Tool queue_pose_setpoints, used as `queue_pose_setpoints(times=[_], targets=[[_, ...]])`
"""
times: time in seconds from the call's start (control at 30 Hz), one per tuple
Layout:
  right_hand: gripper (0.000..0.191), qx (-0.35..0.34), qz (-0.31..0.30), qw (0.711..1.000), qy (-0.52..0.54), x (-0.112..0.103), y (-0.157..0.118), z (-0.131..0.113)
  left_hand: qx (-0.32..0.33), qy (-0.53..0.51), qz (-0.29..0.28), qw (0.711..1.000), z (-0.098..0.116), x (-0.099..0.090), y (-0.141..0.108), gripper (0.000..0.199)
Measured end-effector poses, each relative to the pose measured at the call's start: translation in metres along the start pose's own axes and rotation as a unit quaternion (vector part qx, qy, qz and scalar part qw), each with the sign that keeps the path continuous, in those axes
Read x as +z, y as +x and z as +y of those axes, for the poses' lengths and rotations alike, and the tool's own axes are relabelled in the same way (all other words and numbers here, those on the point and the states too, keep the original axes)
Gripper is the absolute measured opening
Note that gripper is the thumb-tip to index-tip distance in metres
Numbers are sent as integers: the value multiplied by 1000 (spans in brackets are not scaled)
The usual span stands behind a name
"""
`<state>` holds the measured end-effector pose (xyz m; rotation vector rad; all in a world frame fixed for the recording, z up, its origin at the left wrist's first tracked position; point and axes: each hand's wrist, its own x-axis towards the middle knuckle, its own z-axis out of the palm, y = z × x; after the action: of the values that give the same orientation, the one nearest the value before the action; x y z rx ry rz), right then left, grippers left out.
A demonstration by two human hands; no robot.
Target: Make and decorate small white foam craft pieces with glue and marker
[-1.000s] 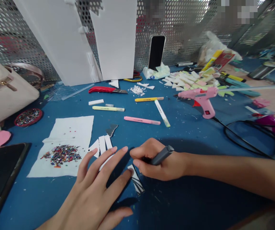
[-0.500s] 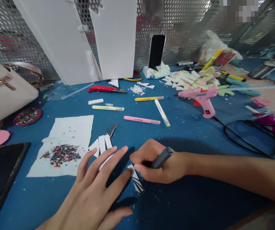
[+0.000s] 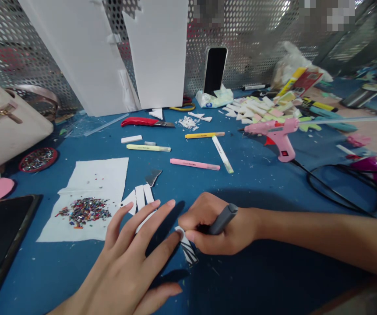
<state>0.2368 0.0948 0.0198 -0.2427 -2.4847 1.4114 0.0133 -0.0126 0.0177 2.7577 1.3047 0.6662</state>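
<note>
My right hand [image 3: 213, 225] is closed round a dark grey marker [image 3: 223, 218], its tip hidden behind the fingers. Under it lies a small white strip [image 3: 189, 250] with black slanted stripes on its lower part. My left hand [image 3: 132, 249] rests with fingers spread, the index fingertip pressing on the strip's upper left edge. Beyond its fingertips lie several plain white pieces [image 3: 139, 197], partly covered by the hand. A dark grey shard [image 3: 153, 177] lies just past them.
Left are a paper sheet [image 3: 101, 175] with colourful bits and a phone [image 3: 4, 245]. Farther back lie a red utility knife [image 3: 139, 122], a pink highlighter [image 3: 195, 164], a yellow highlighter [image 3: 149, 148] and an orange one [image 3: 204, 135]. A pink glue gun [image 3: 273, 131] with a black cord lies right.
My right hand and the marker have shifted very slightly down, and the marker stands a little more upright. My left hand has stayed in place.
</note>
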Motion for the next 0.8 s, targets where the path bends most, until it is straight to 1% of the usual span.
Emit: queue_pose_setpoints(times=[0.2,0.37,0.43,0.53,0.6,0.67,0.8], targets=[[31,-3,-30,1000,-3,1,-1,0,5,8,2,1000,-1,1,0,41],[32,-11,-41,999,11,0,-1,-1,8,10,1,1000,-2,1,0,43],[32,7,-16,1000,19,-1,0,-2,3,7,1,1000,-2,1,0,43],[32,77,82,994,11,-2,2,-2,2,6,5,1000,-1,1,-2,42],[32,110,126,986,-6,-2,2,-2,2,7,7,1000,-1,2,-3,42],[33,117,132,984,-18,-2,3,-1,1,10,7,1000,-1,3,-3,44],[31,122,123,985,-25,-1,4,-3,6,15,8,1000,-2,4,-1,45]])
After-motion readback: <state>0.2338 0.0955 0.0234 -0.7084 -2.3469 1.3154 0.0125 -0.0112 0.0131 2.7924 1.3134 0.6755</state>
